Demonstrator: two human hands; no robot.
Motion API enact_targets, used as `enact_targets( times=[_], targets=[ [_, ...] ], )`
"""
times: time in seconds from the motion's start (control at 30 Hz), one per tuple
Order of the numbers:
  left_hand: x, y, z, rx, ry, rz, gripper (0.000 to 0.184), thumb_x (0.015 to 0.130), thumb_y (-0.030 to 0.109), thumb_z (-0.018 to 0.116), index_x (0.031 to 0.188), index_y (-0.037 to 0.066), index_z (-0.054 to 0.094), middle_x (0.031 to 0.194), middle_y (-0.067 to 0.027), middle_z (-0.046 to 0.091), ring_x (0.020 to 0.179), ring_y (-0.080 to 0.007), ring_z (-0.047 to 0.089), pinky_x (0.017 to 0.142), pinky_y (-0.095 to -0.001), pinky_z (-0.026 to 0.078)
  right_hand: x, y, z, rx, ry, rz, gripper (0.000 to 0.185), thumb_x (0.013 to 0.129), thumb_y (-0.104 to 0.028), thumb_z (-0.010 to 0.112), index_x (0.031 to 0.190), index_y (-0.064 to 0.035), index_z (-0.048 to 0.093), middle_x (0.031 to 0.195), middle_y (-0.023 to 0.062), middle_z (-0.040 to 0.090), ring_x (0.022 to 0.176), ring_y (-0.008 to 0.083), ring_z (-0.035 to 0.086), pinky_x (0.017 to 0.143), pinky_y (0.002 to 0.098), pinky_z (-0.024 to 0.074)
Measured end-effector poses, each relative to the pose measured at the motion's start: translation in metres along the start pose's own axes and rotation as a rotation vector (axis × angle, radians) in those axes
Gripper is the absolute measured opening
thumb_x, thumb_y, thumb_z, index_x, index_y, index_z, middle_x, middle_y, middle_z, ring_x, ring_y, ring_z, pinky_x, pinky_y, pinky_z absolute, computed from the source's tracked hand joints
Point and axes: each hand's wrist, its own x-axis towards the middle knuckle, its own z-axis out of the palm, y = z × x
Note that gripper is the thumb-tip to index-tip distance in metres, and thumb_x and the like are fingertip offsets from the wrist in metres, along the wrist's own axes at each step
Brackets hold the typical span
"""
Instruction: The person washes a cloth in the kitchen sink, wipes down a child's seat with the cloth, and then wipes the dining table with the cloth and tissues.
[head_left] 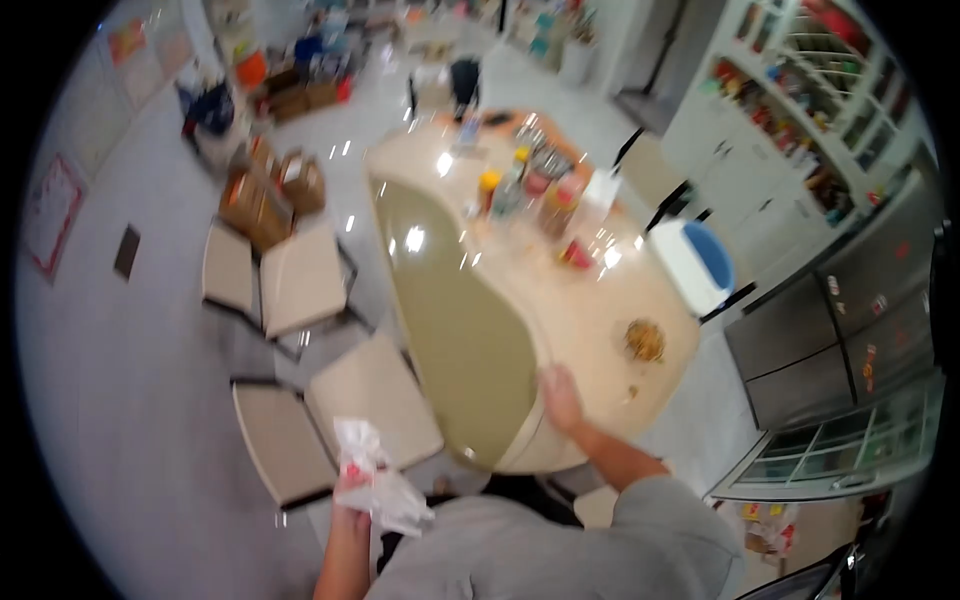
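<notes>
Low on the left, my left hand is closed around a crumpled white plastic bag with a bit of red on it. The bag hangs beside my grey shirt, over the floor by a chair. My right hand reaches out to the glossy table, at the line where its beige top meets an olive-green section. Blur hides how its fingers are set and whether they hold anything. Farther right on the tabletop lies a brownish-yellow heap of small pieces, with a small crumb nearer to me.
Jars and bottles crowd the table's far half, near a red item. Beige chairs line the left side. A white-and-blue bin stands right of the table. Cardboard boxes sit behind the chairs; a steel fridge is at right.
</notes>
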Motion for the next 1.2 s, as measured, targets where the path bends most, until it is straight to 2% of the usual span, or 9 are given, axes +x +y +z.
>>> enact_targets(
  times=[0.03,0.07,0.23,0.33,0.37,0.6,0.67,0.83,1.2],
  targets=[
    [0.0,-0.004,-0.015,0.008,0.023,0.016,0.063,0.072,0.009,0.073,0.131,0.006,0.051,0.108,-0.014,0.064,0.096,-0.0304,0.067,0.078,-0.0451,0.062,0.025,-0.03,-0.033,0.345,0.035,0.364,0.039,0.097,-0.007,0.046,0.135,-0.0028,0.053,0.138,0.0305,0.048,0.132,0.0473,0.042,0.115,0.0505,0.0337],
    [-0.003,-0.009,-0.025,0.005,0.102,0.006,0.063,0.072,0.009,0.073,0.131,0.006,0.051,0.108,-0.014,0.064,0.096,-0.0304,0.067,0.078,-0.0451,0.062,0.032,-0.016,-0.022,0.098,0.086,0.053,0.041,0.095,-0.004,0.047,0.135,-0.0025,0.053,0.138,0.0305,0.048,0.131,0.0468,0.044,0.113,0.0498,0.0363],
    [0.004,-0.024,-0.003,-0.156,0.144,0.011,0.055,0.08,0.014,0.069,0.131,0.006,0.049,0.11,-0.0137,0.062,0.093,-0.0275,0.066,0.074,-0.0414,0.06,0.135,-0.117,0.032,0.393,0.059,-0.308,0.051,0.085,0.006,0.053,0.135,-0.0052,0.054,0.137,0.0274,0.048,0.13,0.0461,0.045,0.111,0.0496,0.0387],
    [0.012,-0.031,0.011,-0.173,0.412,-0.015,0.054,0.079,0.013,0.069,0.13,0.004,0.05,0.108,-0.0131,0.062,0.089,-0.0255,0.064,0.072,-0.0385,0.058,0.21,-0.171,0.078,0.42,-0.006,-0.348,0.048,0.087,0.002,0.053,0.135,-0.0043,0.054,0.135,0.0263,0.048,0.13,0.0472,0.044,0.113,0.0534,0.0352],
    [0.014,-0.039,-0.008,-0.224,0.142,0.016,0.061,0.076,0.013,0.072,0.131,0.003,0.049,0.111,-0.0133,0.061,0.091,-0.0257,0.064,0.073,-0.037,0.058,0.238,-0.182,0.092,0.385,0.001,-0.363,0.046,0.088,-0.001,0.053,0.134,-0.0039,0.054,0.134,0.0261,0.049,0.13,0.0479,0.043,0.114,0.0549,0.0335],
    [-0.007,-0.062,-0.039,-0.016,0.433,0.114,0.077,0.07,0.023,0.078,0.137,0.001,0.047,0.122,-0.0158,0.061,0.1,-0.0283,0.063,0.078,-0.0407,0.057,0.418,-0.21,0.155,0.334,0.111,-0.304,0.031,0.095,-0.013,0.048,0.122,-0.0022,0.059,0.127,0.0241,0.053,0.132,0.0464,0.042,0.116,0.0543,0.0296],
    [0.006,-0.05,-0.01,0.028,0.284,0.144,0.068,0.08,0.031,0.071,0.137,0.001,0.048,0.124,-0.0148,0.06,0.1,-0.0293,0.063,0.08,-0.0411,0.056,0.443,-0.199,0.157,0.219,-0.002,-0.259,0.037,0.091,-0.011,0.053,0.127,-0.0047,0.058,0.131,0.0242,0.053,0.132,0.0453,0.044,0.115,0.0534,0.0315],
    [0.003,-0.049,-0.015,-0.1,0.363,0.044,0.047,0.098,0.034,0.05,0.134,0.004,0.052,0.117,-0.0139,0.065,0.098,-0.0299,0.065,0.084,-0.0432,0.056,0.411,-0.135,0.137,0.2,0.127,-0.078,0.038,0.09,-0.011,0.053,0.127,-0.0063,0.059,0.135,0.0226,0.051,0.135,0.0444,0.041,0.116,0.052,0.0297],
    [0.007,-0.01,-0.005,0.118,0.225,-0.093,0.052,0.087,0.031,0.061,0.132,0.006,0.05,0.113,-0.015,0.063,0.096,-0.0319,0.064,0.079,-0.0481,0.058,0.101,0.004,0.006,-0.08,0.196,0.41,0.045,0.087,-0.012,0.058,0.131,-0.0025,0.056,0.14,0.0254,0.048,0.137,0.0457,0.038,0.117,0.0514,0.0278]
  ],
)
